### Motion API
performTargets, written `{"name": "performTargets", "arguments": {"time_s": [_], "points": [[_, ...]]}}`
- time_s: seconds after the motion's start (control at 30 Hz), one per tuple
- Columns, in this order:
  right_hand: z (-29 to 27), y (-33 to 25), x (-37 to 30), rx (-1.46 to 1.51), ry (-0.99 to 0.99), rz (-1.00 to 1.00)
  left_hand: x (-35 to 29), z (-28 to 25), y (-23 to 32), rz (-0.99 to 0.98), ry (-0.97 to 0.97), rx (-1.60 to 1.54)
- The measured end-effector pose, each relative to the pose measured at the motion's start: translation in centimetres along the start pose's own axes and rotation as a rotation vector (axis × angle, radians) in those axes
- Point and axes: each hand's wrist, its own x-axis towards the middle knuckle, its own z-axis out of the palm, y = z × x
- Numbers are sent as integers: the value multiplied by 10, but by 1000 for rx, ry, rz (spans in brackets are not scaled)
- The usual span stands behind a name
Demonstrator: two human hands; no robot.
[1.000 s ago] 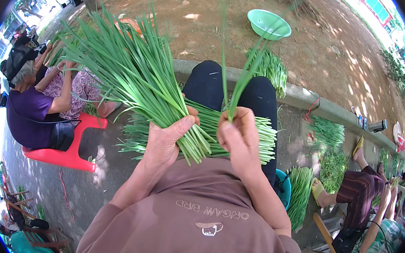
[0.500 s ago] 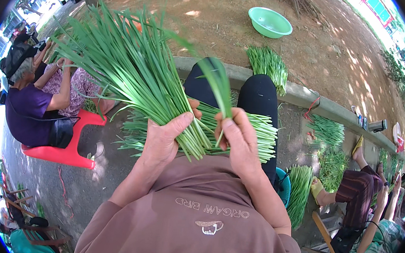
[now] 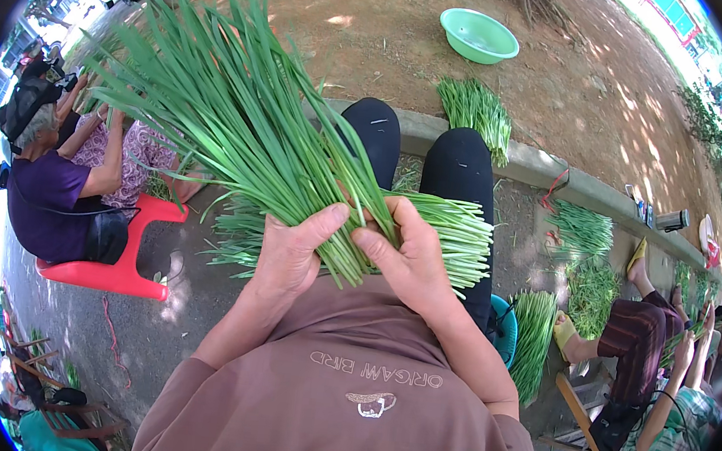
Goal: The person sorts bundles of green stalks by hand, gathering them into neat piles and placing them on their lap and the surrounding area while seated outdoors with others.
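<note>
A thick bunch of garlic chives [image 3: 241, 118] is wrapped in my left hand [image 3: 293, 249], its green leaves fanning out to the upper left and its pale stem ends pointing down toward my shirt. My right hand [image 3: 407, 247] is closed at the stem side of this bunch, thumb and fingers pinching a few chives against it. Across my lap, under both hands, lies a pile of chives [image 3: 460, 235] with its pale ends to the right. The right fingertips are partly hidden behind the stems.
Beyond my knees runs a concrete curb [image 3: 528, 162], with a chive bundle [image 3: 476, 115] on it and a green basin [image 3: 479, 37] on the dirt. More chives [image 3: 532, 346] stand at my right. People sit on both sides, one on a red stool [image 3: 138, 239].
My right hand has brought the few chives it held apart over to the bunch in my left hand. Their leaves now lie alongside the others.
</note>
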Motion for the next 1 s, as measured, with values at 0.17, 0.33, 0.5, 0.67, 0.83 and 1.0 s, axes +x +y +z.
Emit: {"name": "performTargets", "arguments": {"time_s": [0.17, 0.33, 0.5, 0.67, 0.83, 1.0], "points": [[-18, -10, -1, 284, 2, 161, 2, -2, 6, 37, 29, -2], [-17, -6, 3, 179, 78, 14, 4, -4, 7, 28, 36, 3], [-17, -6, 1, 287, 23, 98, 3, 1, 11, 12, 9, 23], [-11, -6, 4, -31, 5, -41, 1, 4, 11, 0, -3, 49], [-13, -11, 5, -173, -130, 46, 2, 0, 11, -41, -62, 30], [-13, -4, 3, 29, -98, 39, 2, -4, 13, -177, -93, 47]]}}
